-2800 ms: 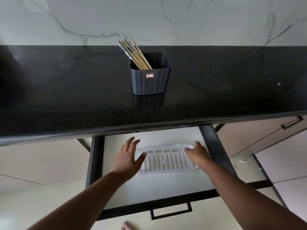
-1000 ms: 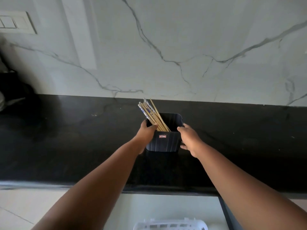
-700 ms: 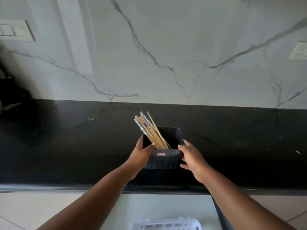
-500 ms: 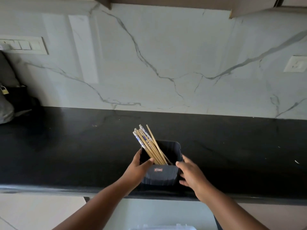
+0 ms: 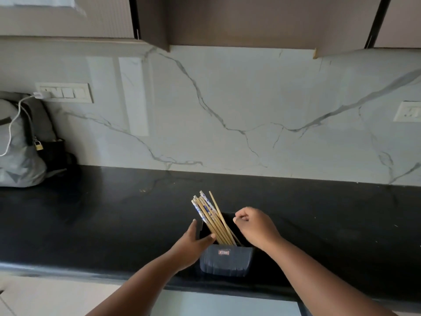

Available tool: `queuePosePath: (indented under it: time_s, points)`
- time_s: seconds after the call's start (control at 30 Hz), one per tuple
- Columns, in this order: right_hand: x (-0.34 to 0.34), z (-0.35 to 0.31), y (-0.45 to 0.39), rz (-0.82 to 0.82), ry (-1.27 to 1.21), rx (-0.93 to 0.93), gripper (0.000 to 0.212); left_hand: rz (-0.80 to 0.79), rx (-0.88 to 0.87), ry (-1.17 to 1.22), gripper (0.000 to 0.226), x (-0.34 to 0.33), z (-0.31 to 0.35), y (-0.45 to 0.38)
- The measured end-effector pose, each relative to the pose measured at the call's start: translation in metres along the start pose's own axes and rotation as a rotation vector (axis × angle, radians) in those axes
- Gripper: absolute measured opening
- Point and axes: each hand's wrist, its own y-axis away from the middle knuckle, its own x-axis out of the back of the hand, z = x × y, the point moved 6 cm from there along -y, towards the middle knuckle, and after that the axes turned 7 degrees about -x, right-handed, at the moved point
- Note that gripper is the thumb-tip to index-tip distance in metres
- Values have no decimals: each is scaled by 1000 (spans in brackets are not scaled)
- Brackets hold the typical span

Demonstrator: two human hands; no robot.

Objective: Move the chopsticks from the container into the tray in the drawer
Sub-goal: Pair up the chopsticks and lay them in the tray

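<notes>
A dark ribbed container (image 5: 226, 262) stands near the front edge of the black counter (image 5: 114, 213). A bundle of wooden chopsticks (image 5: 208, 215), some with blue-patterned tops, leans to the left out of it. My left hand (image 5: 191, 245) grips the container's left side, thumb over the rim beside the chopsticks. My right hand (image 5: 255, 226) hovers over the container's right rim, fingers curled in, fingertips close to the thinnest chopstick without holding it. A pale strip of the open drawer (image 5: 227, 304) shows below the counter; the tray is out of view.
A grey backpack (image 5: 18, 144) with a small padlock sits at the counter's far left, a white cable running up to the switch panel (image 5: 66, 93). A wall socket (image 5: 407, 111) is at the right. Upper cabinets (image 5: 227, 19) hang overhead.
Both hands left the tray in the drawer and went up to the container. My right hand has now come off the container's side and risen over its rim. The view tilted upward.
</notes>
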Motion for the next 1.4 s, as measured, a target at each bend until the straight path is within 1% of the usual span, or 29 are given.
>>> queuePosePath:
  time_s: [0.1,0.17,0.23,0.3,0.37,0.43,0.53,0.7,0.77,0.87,0.93,1.0,1.07,1.1,1.17,1.23,1.27,1.3,1.33,1.37,1.4]
  points:
    - [-19,-18,-17,-47,108,17,36,-104,-24,-134,104,-5,1,-5]
    - [-31,-29,-26,-70,119,28,41,-128,-5,-283,105,-4,-1,-10]
    - [-36,-37,-31,-66,107,28,32,-114,-7,-447,104,-1,-1,-12]
    - [-42,-40,-35,-61,78,28,25,-105,-35,-508,102,0,-3,-13]
    - [-48,-39,-38,-57,41,13,20,-98,-64,-503,101,-1,-5,-13]
    - [-51,-34,-41,-48,12,-17,15,-100,-79,-503,107,-1,-6,-13]
    - [-55,-32,-47,-69,-58,-26,13,-104,-89,-499,115,-2,-9,-13]
    - [-61,-32,-52,-89,-77,-13,13,-112,-96,-471,115,-4,-10,-14]
    - [-63,-31,-51,-61,-54,3,14,-106,-100,-463,109,-4,-12,-15]
    - [-61,-33,-46,23,4,56,14,-86,-104,-456,98,-5,-16,-15]
    - [-59,-36,-43,70,30,79,12,-81,-97,-451,97,-6,-17,-15]
    - [-52,-37,-42,82,-16,71,11,-70,-76,-448,101,-5,-16,-14]
    - [-38,-40,-44,66,-107,68,7,-19,-46,-431,110,-1,-14,-10]
    - [-28,-42,-45,61,-149,80,6,52,-61,-429,114,4,-9,-7]
    - [-2,-49,-44,56,-232,115,7,300,-174,-415,113,22,14,2]
    - [24,-56,-42,9,-380,123,6,547,-335,-330,100,43,46,13]
    - [36,-58,-40,-27,-470,116,4,617,-402,-284,90,51,63,17]
    - [48,-61,-37,-67,-556,107,3,627,-462,-236,79,55,81,18]
    - [60,-64,-33,-106,-635,101,3,586,-522,-192,68,55,99,18]
    - [72,-67,-29,-140,-705,100,5,516,-587,-179,56,52,117,18]
    - [83,-70,-24,-169,-772,102,7,439,-659,-222,49,46,135,19]
